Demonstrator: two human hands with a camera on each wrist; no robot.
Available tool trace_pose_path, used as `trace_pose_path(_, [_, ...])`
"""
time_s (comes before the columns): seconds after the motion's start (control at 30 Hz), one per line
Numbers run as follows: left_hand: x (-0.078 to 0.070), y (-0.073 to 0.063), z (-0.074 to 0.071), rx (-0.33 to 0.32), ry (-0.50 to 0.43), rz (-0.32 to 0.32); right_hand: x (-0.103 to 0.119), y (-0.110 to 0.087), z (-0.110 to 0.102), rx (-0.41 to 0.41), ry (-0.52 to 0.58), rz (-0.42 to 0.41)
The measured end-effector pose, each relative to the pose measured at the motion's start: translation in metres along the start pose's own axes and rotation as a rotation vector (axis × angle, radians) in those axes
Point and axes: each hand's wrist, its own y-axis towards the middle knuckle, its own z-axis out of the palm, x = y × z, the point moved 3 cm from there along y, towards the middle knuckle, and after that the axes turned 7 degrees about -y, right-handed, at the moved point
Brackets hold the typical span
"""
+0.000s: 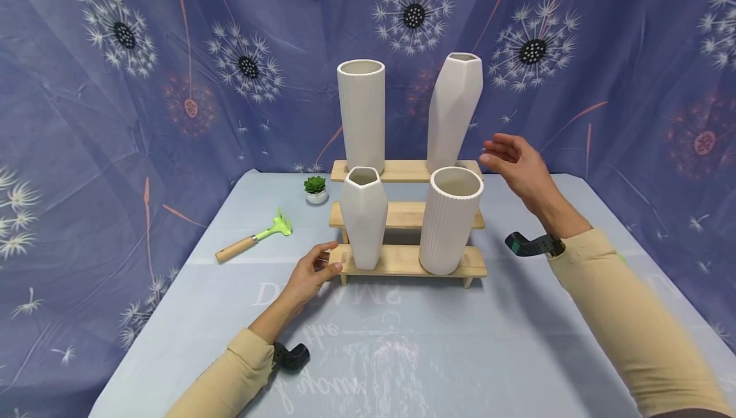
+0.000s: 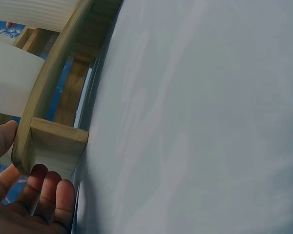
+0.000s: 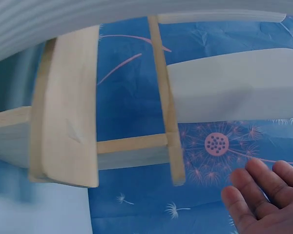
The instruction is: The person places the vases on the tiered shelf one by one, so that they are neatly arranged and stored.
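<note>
A three-step wooden stand [image 1: 405,215] holds white vases. A ribbed cylindrical vase [image 1: 363,114] and a faceted vase [image 1: 454,108], which looks tilted, stand on its top step. The bottom step carries a smaller faceted vase [image 1: 364,220] at left and a ribbed round vase [image 1: 450,223] at right. My left hand [image 1: 309,277] grips the left end of that bottom step, thumb above and fingers below, as the left wrist view shows. To the right of the upper faceted vase, my right hand [image 1: 517,169] is raised, apart from it, fingers relaxed and holding nothing.
Left of the stand sit a small potted succulent [image 1: 315,190] and a green hand rake [image 1: 255,236] with a wooden handle. A pale printed cloth [image 1: 356,354] covers the table. Behind hangs a blue dandelion-print curtain [image 1: 310,15].
</note>
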Motion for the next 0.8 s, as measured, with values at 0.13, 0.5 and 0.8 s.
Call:
trace_pose_path(0.13, [0.001, 0.0, -0.003, -0.005, -0.025, 0.009, -0.007, -0.007, 0.002, -0.01, -0.002, 0.002])
trace_pose_path(0.5, [-0.009, -0.001, -0.012, -0.098, 0.015, 0.056, -0.028, -0.031, 0.008, -0.026, -0.002, 0.023])
trace_pose_path(0.8, [-0.025, -0.002, -0.017, -0.175, 0.097, 0.183, -0.041, -0.048, 0.016, -0.081, 0.018, -0.003])
